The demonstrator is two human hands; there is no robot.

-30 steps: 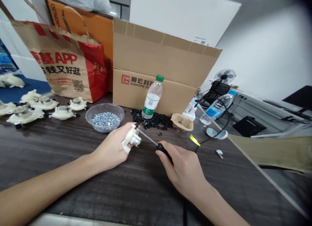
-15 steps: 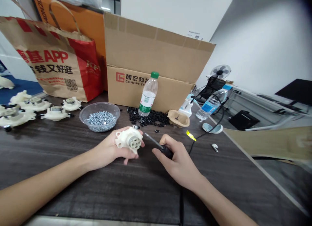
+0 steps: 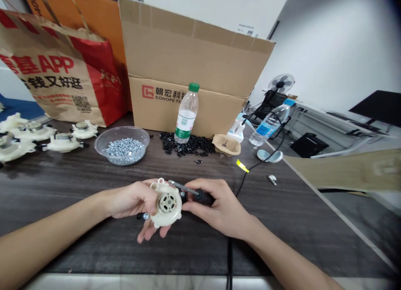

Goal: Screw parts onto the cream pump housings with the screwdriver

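In my left hand [image 3: 138, 200] sits a cream plastic motor housing [image 3: 167, 217], its round metal motor end facing me. Small black pieces with screws stick out at its lower left and right edges. A screwdriver [image 3: 205, 197] with a black handle is gripped in my right hand [image 3: 224, 208]. Its shaft points left across the upper right of the housing, and the fingertips of that hand are at the black piece on the housing's right edge. Whether they pinch that piece I cannot tell. Beyond my hands stands a clear bowl [image 3: 99, 150] of silver screws.
Several similar housings [image 3: 64, 144] lie at the left. Small black parts [image 3: 200, 147] are heaped around a green-capped bottle [image 3: 187, 114], before a cardboard box [image 3: 200, 60]. A pulp tray [image 3: 227, 146], black cable [image 3: 242, 183] and second bottle [image 3: 269, 125] are on the right.
My left hand has turned the housing so its motor end faces me more squarely. My right hand has moved left with the screwdriver, up to the housing. The view has shifted slightly.
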